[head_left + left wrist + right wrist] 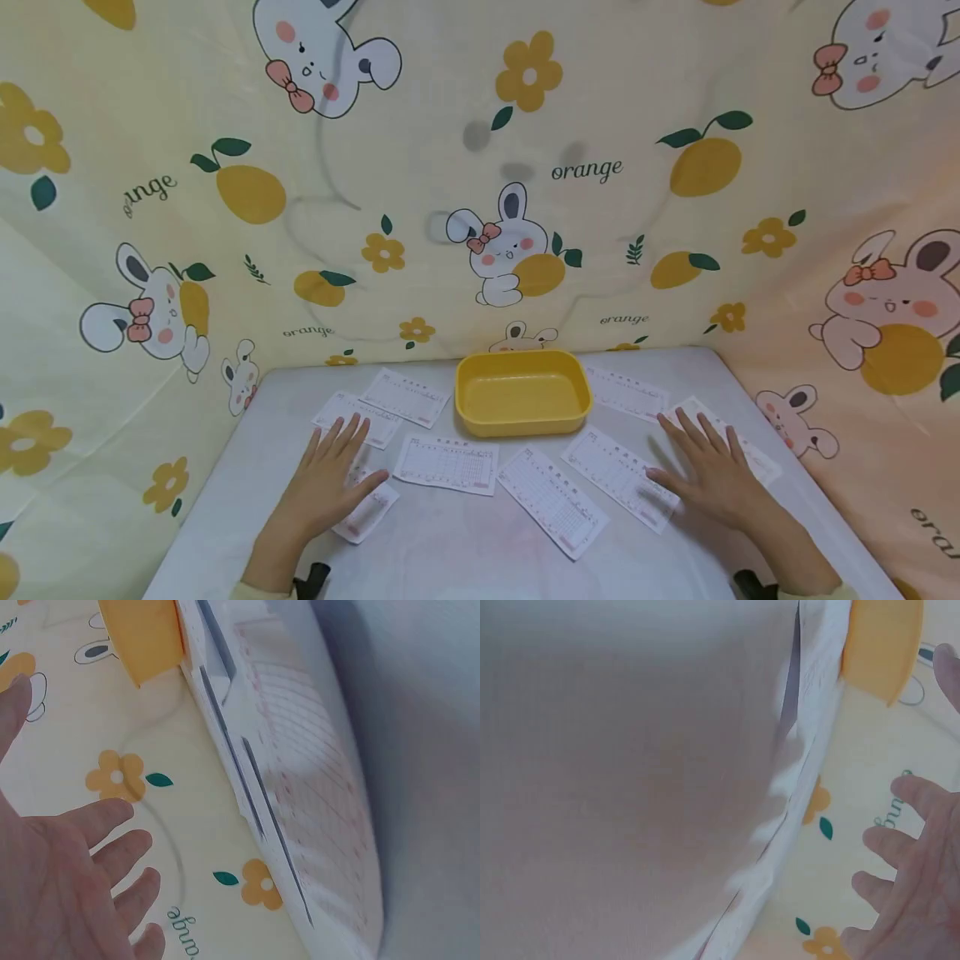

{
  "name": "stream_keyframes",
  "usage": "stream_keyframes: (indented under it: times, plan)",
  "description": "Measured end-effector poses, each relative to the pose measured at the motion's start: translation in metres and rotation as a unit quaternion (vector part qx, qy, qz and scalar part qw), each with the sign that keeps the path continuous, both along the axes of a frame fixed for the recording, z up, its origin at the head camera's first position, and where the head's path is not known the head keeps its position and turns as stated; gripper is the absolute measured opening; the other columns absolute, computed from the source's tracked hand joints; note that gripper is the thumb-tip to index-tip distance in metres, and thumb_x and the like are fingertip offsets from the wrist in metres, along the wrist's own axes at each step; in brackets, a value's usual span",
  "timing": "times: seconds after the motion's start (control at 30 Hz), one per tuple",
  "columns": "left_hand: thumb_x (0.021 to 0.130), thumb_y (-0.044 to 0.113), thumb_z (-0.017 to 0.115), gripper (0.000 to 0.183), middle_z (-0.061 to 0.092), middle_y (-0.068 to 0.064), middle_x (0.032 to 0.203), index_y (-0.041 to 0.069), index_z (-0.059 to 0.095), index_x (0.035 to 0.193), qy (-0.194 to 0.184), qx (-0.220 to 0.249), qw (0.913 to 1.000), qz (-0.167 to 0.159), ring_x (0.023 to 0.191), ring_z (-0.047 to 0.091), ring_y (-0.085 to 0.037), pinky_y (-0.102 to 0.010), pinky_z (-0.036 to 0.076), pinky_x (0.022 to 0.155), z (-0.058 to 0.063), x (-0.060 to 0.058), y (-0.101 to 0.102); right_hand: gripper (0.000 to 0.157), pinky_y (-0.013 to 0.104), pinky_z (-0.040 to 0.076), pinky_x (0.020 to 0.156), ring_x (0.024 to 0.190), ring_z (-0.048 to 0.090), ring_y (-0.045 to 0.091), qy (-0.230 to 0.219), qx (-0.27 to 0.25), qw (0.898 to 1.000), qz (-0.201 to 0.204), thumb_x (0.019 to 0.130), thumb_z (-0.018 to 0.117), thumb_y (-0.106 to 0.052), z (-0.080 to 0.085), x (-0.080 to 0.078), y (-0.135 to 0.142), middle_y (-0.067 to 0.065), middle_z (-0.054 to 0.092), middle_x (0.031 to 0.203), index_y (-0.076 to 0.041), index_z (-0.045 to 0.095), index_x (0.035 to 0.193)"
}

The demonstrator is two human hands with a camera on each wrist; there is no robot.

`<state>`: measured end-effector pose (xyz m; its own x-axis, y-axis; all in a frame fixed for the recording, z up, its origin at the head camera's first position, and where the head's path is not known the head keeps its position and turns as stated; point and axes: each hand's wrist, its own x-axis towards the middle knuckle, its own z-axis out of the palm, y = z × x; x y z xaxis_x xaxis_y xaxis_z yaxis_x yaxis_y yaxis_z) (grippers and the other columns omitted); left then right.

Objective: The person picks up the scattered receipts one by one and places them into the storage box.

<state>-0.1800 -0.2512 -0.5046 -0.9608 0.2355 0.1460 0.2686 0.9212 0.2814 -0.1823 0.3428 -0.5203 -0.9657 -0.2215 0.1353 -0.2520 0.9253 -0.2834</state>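
**On the white counter [450, 554], paper slips [553, 502] lie loose around a yellow tray [525, 423]**

At the back middle of the counter, the yellow tray stands upright, its hollow facing up; set there, it is probably about equally handy for either side. Eight printed paper slips can be made out to its left, to its right and in front of it, at differing angles. They lie flat and mostly apart, which seems to leave each one's print in sight and its edges easy to get at; two at the back left meet at their edges.

Over the outer slips hang the left hand [326, 483] and the right hand [712, 475], palms down. Each grip is apart, fingers and thumb spread, with nothing held. Both wrist views show the fingers raised against the patterned cloth [450, 125], off the counter, and a shadow falls below the right hand. Held so wide, the hands appear to keep the middle slips and the tray uncovered, though each partly hides a slip beneath it.
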Motion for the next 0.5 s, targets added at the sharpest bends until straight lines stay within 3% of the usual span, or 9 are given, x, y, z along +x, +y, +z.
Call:
stream_keyframes:
  times: [0.5]
  plan:
    - [0.1,0.067,0.061,0.098,0.024,-0.013,0.177,0.007,0.028,0.17,-0.019,-0.007,0.9996,-0.017,0.165,0.014,-0.036,-0.062,0.004,0.133,0.001,-0.017,0.03,0.096,0.074,-0.013,0.124,0.158,0.013,0.059,-0.026,-0.011,1.0,0.001,0.099,0.065,-0.065,0.001,-0.026,0.007,0.031,0.021,0.173,-0.01,0.03,0.169]
